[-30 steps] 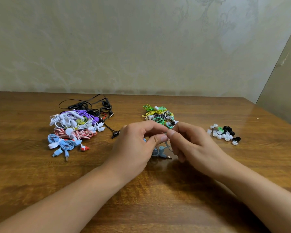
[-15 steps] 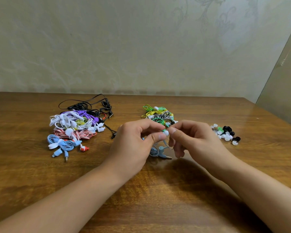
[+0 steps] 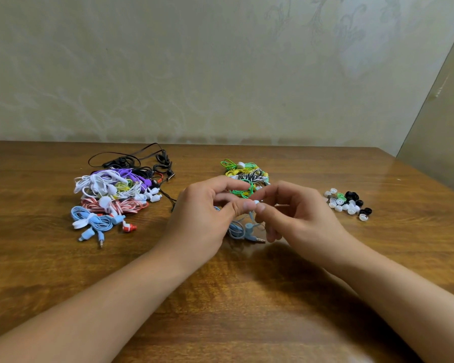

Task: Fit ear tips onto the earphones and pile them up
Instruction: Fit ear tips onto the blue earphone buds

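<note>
One head-worn wide-angle view looks forward and down across the bench (image 3: 247,310) toward the wall (image 3: 194,74), close over both forearms, with the far bench edge in view.

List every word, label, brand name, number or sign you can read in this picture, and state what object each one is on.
No readable text in this view.
The earphones in the left pile and the far pile show no legible brand or label.
The blue earphone held between the left hand and right hand shows no marking.
The loose ear tips carry none.
The wall has only a faint floral pattern, no lettering.
</note>
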